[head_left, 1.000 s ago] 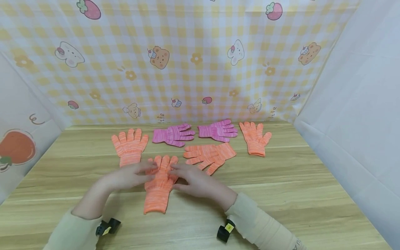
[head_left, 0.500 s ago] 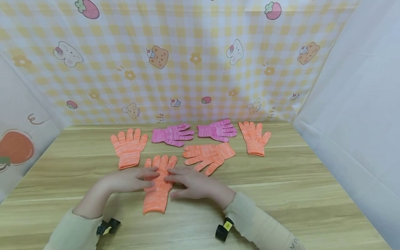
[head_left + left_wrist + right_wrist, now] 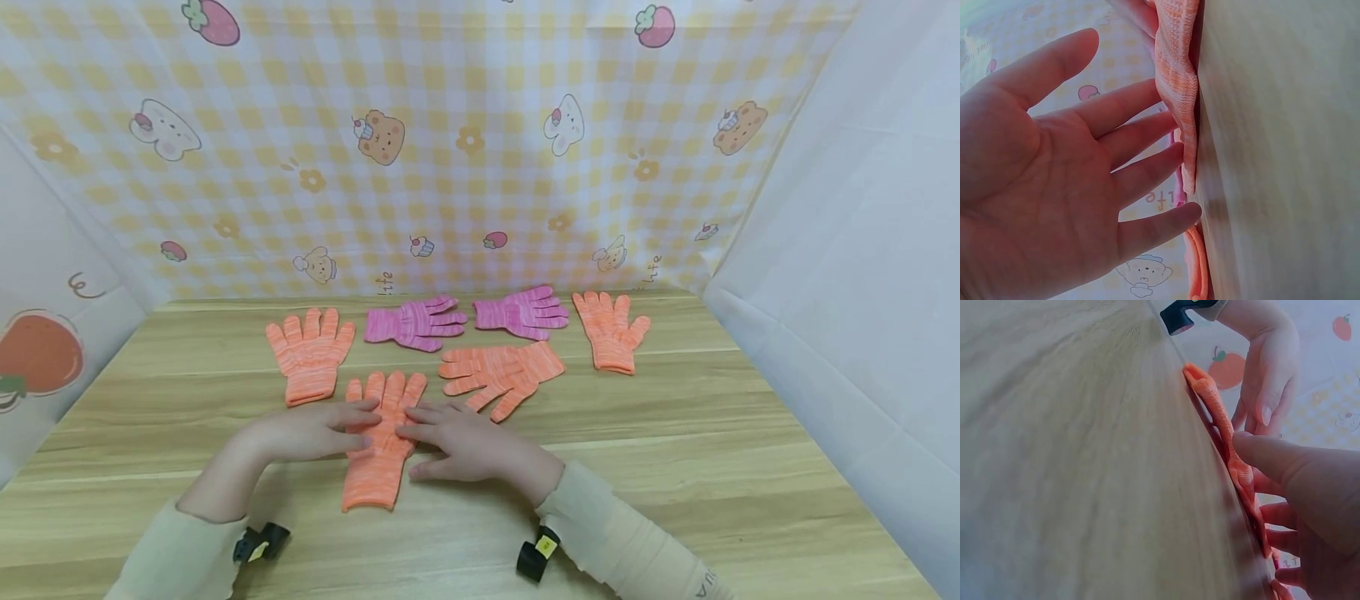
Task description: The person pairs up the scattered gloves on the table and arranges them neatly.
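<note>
An orange knit glove [image 3: 378,475] lies flat on the wooden table, fingers pointing away and cuff toward the front edge. From the left, my left hand [image 3: 311,431] reaches over it with extended fingers, the tips on the glove's left side. My right hand [image 3: 472,442] comes in from the right, its straight fingertips on the glove's right side. Seen from the left wrist, the left fingers [image 3: 1141,165] are spread and meet the upper face of the glove [image 3: 1177,81]. In the right wrist view the glove [image 3: 1219,415] lies low on the tabletop beneath the right fingers [image 3: 1280,515].
Another orange glove [image 3: 310,354] lies behind my left hand. Behind my right hand is a sideways orange glove [image 3: 502,372]. Two pink gloves [image 3: 412,323] lie along the back, with an orange glove [image 3: 611,333] at the back right. A checked curtain [image 3: 450,150] hangs behind the table.
My left hand has drawn slightly toward the front, uncovering the cuff of the left orange glove. The right hand has shifted a little left across the glove. The other gloves stay put.
</note>
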Demonstrator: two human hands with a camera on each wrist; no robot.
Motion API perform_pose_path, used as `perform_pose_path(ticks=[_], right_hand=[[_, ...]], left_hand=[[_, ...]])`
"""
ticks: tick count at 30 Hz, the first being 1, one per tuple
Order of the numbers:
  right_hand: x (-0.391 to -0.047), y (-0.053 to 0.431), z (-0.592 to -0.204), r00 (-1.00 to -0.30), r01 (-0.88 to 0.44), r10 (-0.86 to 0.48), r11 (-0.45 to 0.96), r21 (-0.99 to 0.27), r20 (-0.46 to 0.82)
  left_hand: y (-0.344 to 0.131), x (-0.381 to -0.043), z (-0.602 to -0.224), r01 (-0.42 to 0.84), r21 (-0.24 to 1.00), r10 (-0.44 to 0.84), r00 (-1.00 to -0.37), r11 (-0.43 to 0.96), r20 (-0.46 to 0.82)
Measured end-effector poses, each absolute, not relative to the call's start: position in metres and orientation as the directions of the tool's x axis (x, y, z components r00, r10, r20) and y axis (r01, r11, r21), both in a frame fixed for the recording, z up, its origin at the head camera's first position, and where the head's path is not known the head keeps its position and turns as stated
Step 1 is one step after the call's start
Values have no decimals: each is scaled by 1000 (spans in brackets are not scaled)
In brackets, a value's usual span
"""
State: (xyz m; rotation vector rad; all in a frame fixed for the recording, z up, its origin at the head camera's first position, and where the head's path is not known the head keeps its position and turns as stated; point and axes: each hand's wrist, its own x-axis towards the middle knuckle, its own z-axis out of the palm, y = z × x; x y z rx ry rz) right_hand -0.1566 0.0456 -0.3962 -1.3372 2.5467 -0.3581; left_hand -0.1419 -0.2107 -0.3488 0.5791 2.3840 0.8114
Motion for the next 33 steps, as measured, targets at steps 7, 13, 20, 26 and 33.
perform_pose_path(ticks=[7,13,20,26,33], right_hand=[[-154,44,-394,-566,-754,-816,571,-326,-118],[-154,45,-393,-569,-742,-815,567,-359,-111],[-156,49,-390,-587,-704,-808,543,-459,-56],[-160,56,-379,-618,-655,-786,495,-570,27],[-166,70,-363,-698,-574,-714,516,-635,51]], left_hand=[[-210,-141,-345,208,648,539,-758,733,-366],[-209,-140,-345,173,673,526,-768,719,-365],[-208,-143,-346,188,704,520,-803,685,-292],[-205,-146,-344,207,686,479,-846,698,-232],[-199,-150,-342,260,704,487,-863,660,-138]])
